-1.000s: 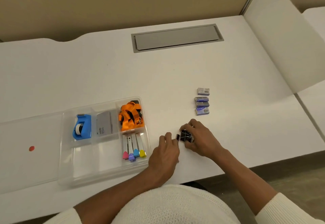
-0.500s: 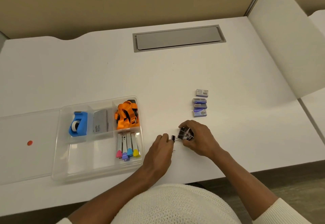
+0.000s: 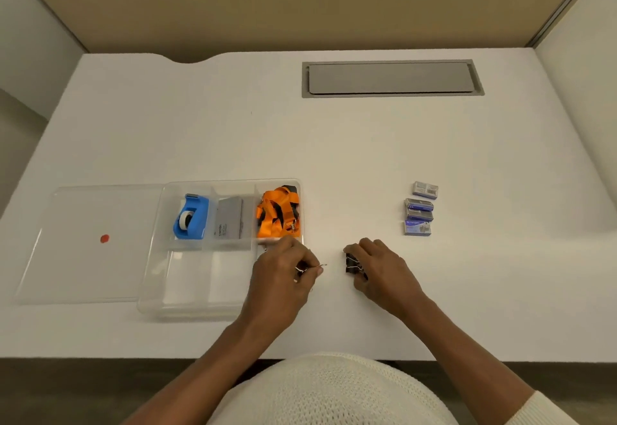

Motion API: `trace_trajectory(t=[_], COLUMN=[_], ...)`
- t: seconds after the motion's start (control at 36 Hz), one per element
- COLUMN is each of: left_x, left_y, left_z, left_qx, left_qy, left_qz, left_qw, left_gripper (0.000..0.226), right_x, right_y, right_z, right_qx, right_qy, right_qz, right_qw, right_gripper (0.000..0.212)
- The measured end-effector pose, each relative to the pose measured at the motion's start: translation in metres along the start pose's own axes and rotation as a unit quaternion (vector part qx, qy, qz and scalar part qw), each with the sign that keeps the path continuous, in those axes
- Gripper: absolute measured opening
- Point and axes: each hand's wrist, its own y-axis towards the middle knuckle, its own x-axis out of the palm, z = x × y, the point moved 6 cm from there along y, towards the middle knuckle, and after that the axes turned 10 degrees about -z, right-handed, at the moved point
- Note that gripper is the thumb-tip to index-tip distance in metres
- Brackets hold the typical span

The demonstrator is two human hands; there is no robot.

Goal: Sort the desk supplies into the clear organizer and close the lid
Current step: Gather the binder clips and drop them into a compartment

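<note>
Binder clips (image 3: 354,266), a small black cluster, are gripped under the curled fingers of the right hand (image 3: 380,271) on the desk. A single clip (image 3: 305,269), mostly hidden, is pinched by the left hand (image 3: 283,277), just right of the clear organizer (image 3: 160,304). Risk: loosely bunched clips may spill during transfer. Staple boxes (image 3: 419,212) lie beyond the right hand.

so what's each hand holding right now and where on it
The left hand pinches one binder clip by its wire handle. The right hand cups a cluster of black binder clips on the desk; the exact hold is hidden.
</note>
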Motion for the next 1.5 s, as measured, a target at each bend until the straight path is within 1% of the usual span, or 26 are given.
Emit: trace_trajectory(t=[0.06,0.11,0.25,0.33,0.39,0.44,0.5,0.64,0.72,0.78,0.83,0.89,0.97,1.06,1.14,1.22,1.28,1.36,1.44,1.5], left_x=[-0.013,-0.026,-0.060,-0.078,-0.085,-0.086,-0.082,-0.058,-0.048,-0.049,-0.056,-0.066,-0.090,-0.121,-0.150,-0.171,-0.177,-0.179,-0.177,-0.176], left_y=[-0.005,-0.009,-0.019,-0.025,-0.027,-0.029,-0.028,-0.022,-0.021,-0.022,-0.025,-0.029,-0.037,-0.043,-0.046,-0.044,-0.040,-0.034,-0.030,-0.031], left_z=[-0.010,-0.021,-0.054,-0.077,-0.093,-0.105,-0.113,-0.126,-0.131,-0.133,-0.133,-0.134,-0.140,-0.154,-0.172,-0.190,-0.204,-0.223,-0.232,-0.235], left_qx=[-0.006,-0.017,-0.057,-0.085,-0.102,-0.100,-0.082,-0.012,-0.004,-0.005,-0.005,-0.010,-0.029,-0.061,-0.089,-0.123,-0.155,-0.212,-0.242,-0.251], left_qy=[-0.009,-0.018,-0.037,-0.022,-0.011,0.009,0.042,0.135,0.164,0.162,0.148,0.123,0.088,0.101,0.127,0.138,0.121,0.061,0.017,0.009], left_qz=[0.016,0.033,0.073,0.083,0.083,0.071,0.044,-0.054,-0.110,-0.139,-0.146,-0.141,-0.099,-0.002,0.102,0.165,0.173,0.153,0.133,0.128], left_qw=[1.000,0.999,0.995,0.993,0.991,0.992,0.995,0.989,0.980,0.977,0.978,0.982,0.991,0.993,0.983,0.969,0.965,0.963,0.961,0.959], left_gripper=[0.011,0.013,0.016,0.015,0.015,0.015,0.015,0.013,0.020,0.027,0.032,0.032,0.024,0.008,0.009,0.009,0.019,0.030,0.029,0.023], right_x=[0.000,-0.005,-0.026,-0.044,-0.058,-0.069,-0.074,-0.064,-0.055,-0.052,-0.048,-0.044,-0.033,-0.023,-0.013,-0.001,0.007,0.014,0.011,0.001], right_y=[0.000,-0.001,-0.005,-0.007,-0.005,0.000,0.008,0.033,0.047,0.054,0.060,0.065,0.071,0.077,0.081,0.084,0.086,0.086,0.086,0.088], right_z=[0.001,0.005,0.010,-0.006,-0.026,-0.056,-0.089,-0.162,-0.187,-0.195,-0.200,-0.205,-0.213,-0.225,-0.242,-0.256,-0.262,-0.269,-0.270,-0.270], right_qx=[0.017,0.043,0.116,0.133,0.125,0.104,0.080,0.046,0.052,0.066,0.081,0.088,0.096,0.094,0.079,0.068,0.068,0.067,0.074,0.077], right_qy=[0.032,0.092,0.224,0.276,0.301,0.320,0.338,0.342,0.337,0.334,0.332,0.329,0.319,0.281,0.202,0.130,0.098,0.050,0.000,-0.013], right_qz=[0.007,0.023,0.069,0.079,0.081,0.078,0.064,0.040,0.048,0.059,0.061,0.053,0.037,0.021,0.005,-0.001,-0.015,-0.040,-0.049,-0.034], right_qw=[0.999,0.995,0.965,0.949,0.942,0.938,0.936,0.938,0.939,0.938,0.938,0.939,0.942,0.955,0.976,0.989,0.993,0.996,0.996,0.996], right_gripper=[0.048,0.048,0.049,0.049,0.049,0.049,0.050,0.052,0.056,0.056,0.056,0.056,0.056,0.054,0.052,0.047,0.043,0.039,0.032,0.030])
